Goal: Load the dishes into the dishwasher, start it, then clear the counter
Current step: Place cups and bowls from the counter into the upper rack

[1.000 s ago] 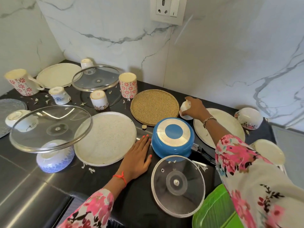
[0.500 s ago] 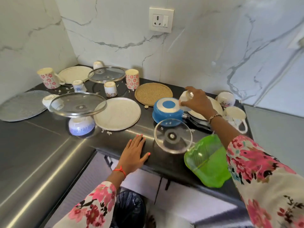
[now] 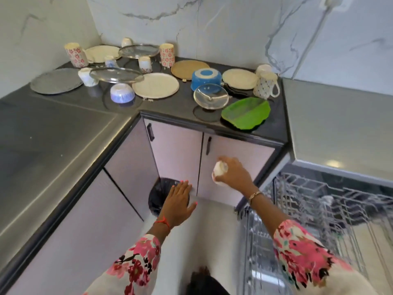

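Note:
My right hand [image 3: 235, 174] grips a small white cup [image 3: 220, 170] below counter height, in front of the cabinet doors and left of the open dishwasher's wire rack [image 3: 331, 207]. My left hand [image 3: 177, 204] hangs open with fingers spread above a black-lined bin [image 3: 158, 193] on the floor. On the dark counter [image 3: 170, 105] stand plates, cups, glass lids, an upturned blue pan [image 3: 205, 78] and a green tray [image 3: 246, 112].
Pulled-out dishwasher racks fill the lower right, with a grey worktop [image 3: 340, 128] above them. A steel counter [image 3: 49, 141] runs along the left. Pale cabinet doors [image 3: 176, 154] with black handles face me. Patterned mugs [image 3: 265, 85] sit near the counter's right edge.
My right hand lifted the small white cup off the counter and carried it down towards the dishwasher. My left hand left the counter edge. The view stepped back and tilted down.

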